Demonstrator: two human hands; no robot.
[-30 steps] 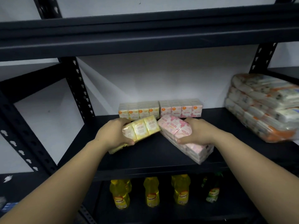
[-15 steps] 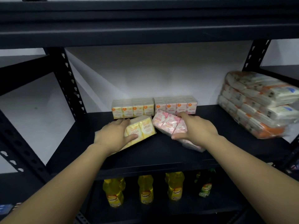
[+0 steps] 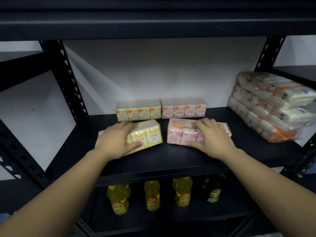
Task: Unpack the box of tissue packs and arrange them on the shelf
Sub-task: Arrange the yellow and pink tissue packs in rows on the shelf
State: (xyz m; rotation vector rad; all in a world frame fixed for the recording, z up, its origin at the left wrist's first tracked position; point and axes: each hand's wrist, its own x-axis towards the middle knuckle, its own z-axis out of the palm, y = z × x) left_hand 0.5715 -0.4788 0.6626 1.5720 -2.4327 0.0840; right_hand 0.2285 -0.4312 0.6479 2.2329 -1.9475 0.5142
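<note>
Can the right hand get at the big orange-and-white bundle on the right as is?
Probably not yet: the right hand is occupied holding the pink tissue pack. The shelf between it and the orange-and-white bundle looks bare, so once freed, likely yes.

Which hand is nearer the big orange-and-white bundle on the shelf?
Right. The right hand grips the pink pack, closer to the bundle; the left hand grips the yellow pack, farther away.

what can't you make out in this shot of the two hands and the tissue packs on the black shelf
Head view only:
- Left end of the yellow tissue pack: covered by the left hand.
- Right part of the pink tissue pack: under the right hand.
- Large plastic-wrapped tissue bundle: blurred, cut off by the right edge.
- The box: out of view.
</note>
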